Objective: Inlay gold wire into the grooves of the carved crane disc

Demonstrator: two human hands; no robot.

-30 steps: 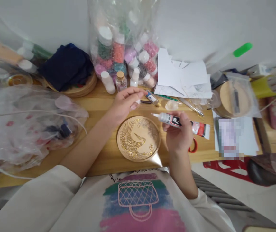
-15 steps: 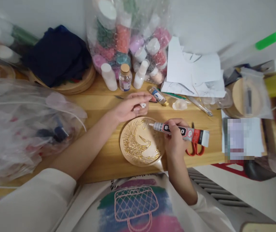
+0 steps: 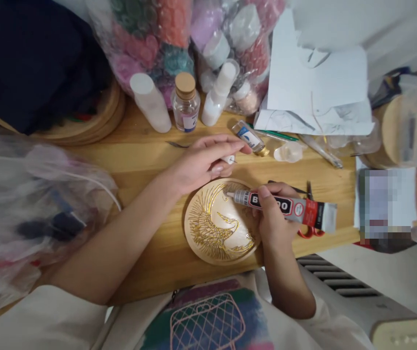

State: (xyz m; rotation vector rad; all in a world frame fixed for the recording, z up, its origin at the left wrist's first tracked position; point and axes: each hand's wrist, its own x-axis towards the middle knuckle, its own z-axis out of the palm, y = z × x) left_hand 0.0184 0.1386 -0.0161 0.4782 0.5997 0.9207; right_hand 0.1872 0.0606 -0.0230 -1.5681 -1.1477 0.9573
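Observation:
A round wooden disc (image 3: 208,228) with a raised crane design in gold lines lies on the table. My right hand (image 3: 277,218) grips a glue tube (image 3: 312,214) with a red and black label. Its thin nozzle points left, at the disc's upper part; whether it touches the surface I cannot tell. Above the disc, my left hand (image 3: 204,158) has its fingers curled around a small white cap (image 3: 228,159) with a thin pin. A small glass bottle (image 3: 250,138) with a gold cap lies beside the left fingertips. Red-handled scissors (image 3: 306,232) are partly hidden behind the tube.
Two white bottles (image 3: 150,102) and a cork-topped jar (image 3: 185,104) stand at the back, before a bag of colourful jars (image 3: 179,29). Papers (image 3: 318,87) lie back right. Dark cloth (image 3: 37,58) covers wooden hoops on the left, with a clear plastic bag (image 3: 41,204) nearer me.
The view has come closer to the table. The nozzle has shifted slightly left over the disc's upper part. Both hands keep their holds.

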